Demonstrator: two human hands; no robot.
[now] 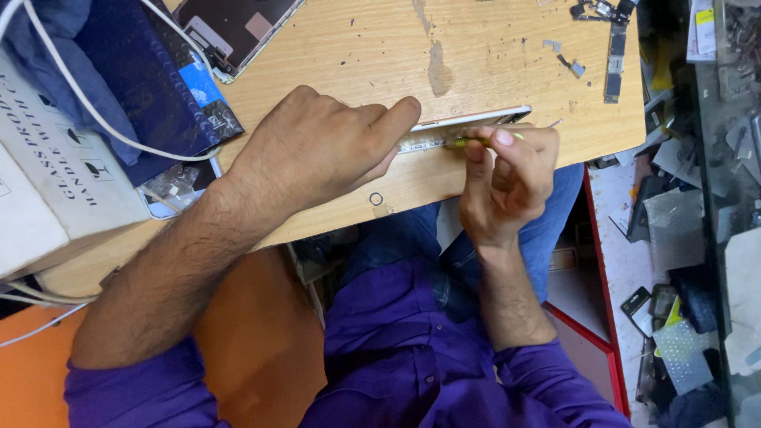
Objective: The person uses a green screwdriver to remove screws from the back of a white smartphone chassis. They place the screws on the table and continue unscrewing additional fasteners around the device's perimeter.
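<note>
Phone frame [476,119], white-edged and stood on its side on the wooden bench [333,47], sits near the front edge of the bench, just above my lap, as I work along its exposed lower rim. My left hand [317,147] is curled over the near end of the frame, fingers folded and the forefinger stretched along the top edge, pinning it down against the wood. My right hand [507,178] is pinched tight on a thin yellow-green tool [468,142], thumb and forefinger closed around the shaft, its tip set against the side of the frame beside my left fingertip. As I judge it, the work goes best with the frame braced firmly so it cannot tip, the tool kept low and nearly level with the seam, and pressure light enough that the tip does not skid toward my left fingers. A second opened phone [234,32] lies at the far edge of the bench, a white cardboard box [47,182] stands to my left with a white cable [95,119] over it, and small loose parts [610,47] rest well apart at the far right corner
</note>
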